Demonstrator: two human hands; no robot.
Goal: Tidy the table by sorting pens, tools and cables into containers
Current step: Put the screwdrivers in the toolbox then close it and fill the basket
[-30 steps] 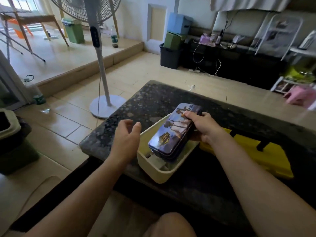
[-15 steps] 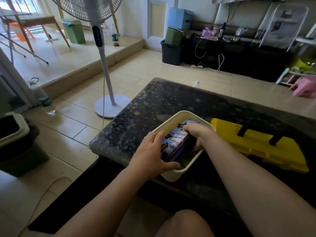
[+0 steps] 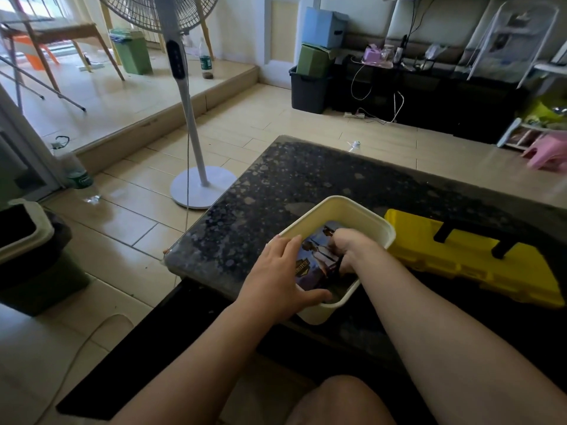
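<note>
A cream plastic tub [image 3: 352,207] stands near the front left corner of the dark speckled table [image 3: 306,179]. Inside it lies a printed pencil case [image 3: 316,256] with a picture on its lid. My left hand [image 3: 279,277] lies over the tub's near left rim, fingers straight on the case's edge and thumb along the front rim. My right hand [image 3: 346,246] reaches down into the tub with fingers curled round the right side of the case. Whatever lies under the case is hidden.
A yellow toolbox [image 3: 460,265] with a black handle lies right of the tub, touching it. A standing fan [image 3: 196,179] is on the floor to the left, a green bin [image 3: 27,240] at the far left. My knee [image 3: 337,400] shows below the table edge.
A second ago my right hand held the pencil case above the tub; it has lowered the case into it. My left hand came from the air onto the tub's rim and the case.
</note>
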